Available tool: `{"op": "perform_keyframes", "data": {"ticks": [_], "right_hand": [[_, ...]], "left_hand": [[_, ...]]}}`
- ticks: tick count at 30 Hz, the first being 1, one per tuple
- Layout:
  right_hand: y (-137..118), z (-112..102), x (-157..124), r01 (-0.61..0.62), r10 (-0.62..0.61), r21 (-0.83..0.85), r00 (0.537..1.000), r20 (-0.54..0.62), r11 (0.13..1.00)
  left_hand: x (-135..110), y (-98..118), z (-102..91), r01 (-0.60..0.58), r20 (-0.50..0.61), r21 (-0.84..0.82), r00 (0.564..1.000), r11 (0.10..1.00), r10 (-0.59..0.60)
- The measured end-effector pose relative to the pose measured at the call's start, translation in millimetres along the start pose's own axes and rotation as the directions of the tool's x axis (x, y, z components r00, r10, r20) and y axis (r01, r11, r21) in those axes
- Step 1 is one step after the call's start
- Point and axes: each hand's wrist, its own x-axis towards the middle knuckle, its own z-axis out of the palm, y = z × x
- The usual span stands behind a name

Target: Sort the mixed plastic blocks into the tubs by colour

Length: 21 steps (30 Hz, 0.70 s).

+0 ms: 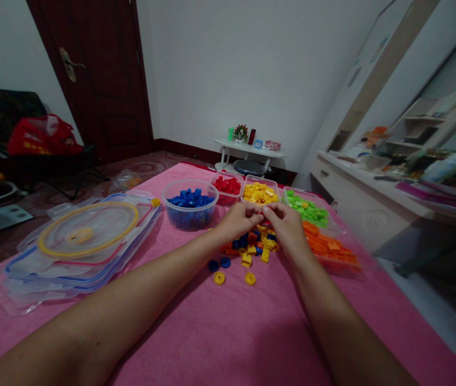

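L hand point(243, 216) & R hand point(289, 221): fingertips pinching small red piece point(266, 220), mostly hidden, above mixed bricks point(253, 245), toward far edge of tabletop point(211, 335). Handling (est.): light, stiff, slightly slick, not fragile. Hold opp. sides w/ thumb & index.

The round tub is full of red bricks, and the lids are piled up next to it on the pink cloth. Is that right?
Not quite: the head view shows that the round tub holds blue bricks, not red. The lids are indeed piled next to it on the pink cloth.
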Motion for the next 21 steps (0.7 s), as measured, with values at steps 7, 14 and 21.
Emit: {"op": "perform_keyframes", "data": {"ticks": [7, 14, 21], "right_hand": [[5, 0, 1, 0.022, -0.021, -0.038, 1.0, 0.017, 0.999], [5, 1, 0, 0.04, -0.039, -0.074, 0.999, 0.017, 0.996], [5, 1, -1, 0.066, -0.066, -0.134, 0.998, 0.007, 0.989]], "left_hand": [[1, -3, -0.8, -0.026, 0.002, 0.053, 1.0, 0.998, 0.026], [2, -9, -1.0, -0.012, 0.0, 0.095, 1.0, 0.995, 0.012], [3, -12, -1.6, -0.032, 0.011, 0.118, 0.999, 0.992, 0.031]]}}
